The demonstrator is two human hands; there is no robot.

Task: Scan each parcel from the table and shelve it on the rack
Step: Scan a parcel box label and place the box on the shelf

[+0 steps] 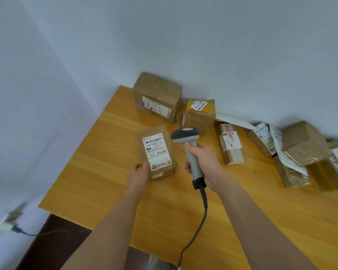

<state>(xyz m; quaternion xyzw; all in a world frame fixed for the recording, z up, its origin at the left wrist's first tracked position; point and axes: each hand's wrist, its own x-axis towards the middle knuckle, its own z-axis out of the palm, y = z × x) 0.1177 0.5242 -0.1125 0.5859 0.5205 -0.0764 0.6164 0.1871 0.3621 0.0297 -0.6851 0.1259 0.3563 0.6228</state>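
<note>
A small flat cardboard parcel (156, 151) with a white barcode label facing up lies near the middle of the wooden table (109, 188). My left hand (140, 173) holds its near left corner, thumb on top. My right hand (203, 161) grips the handle of a grey barcode scanner (185, 136), whose dark head points left at the label from just beside the parcel. The scanner's black cable (200, 227) hangs down toward the table's front edge.
More parcels sit along the wall: a large brown box (158, 96), a yellow-taped box (200, 114), a narrow box (230, 147), and several piled at the right (304, 145). A wall socket with a plug (12, 223) is at lower left. No rack is in view.
</note>
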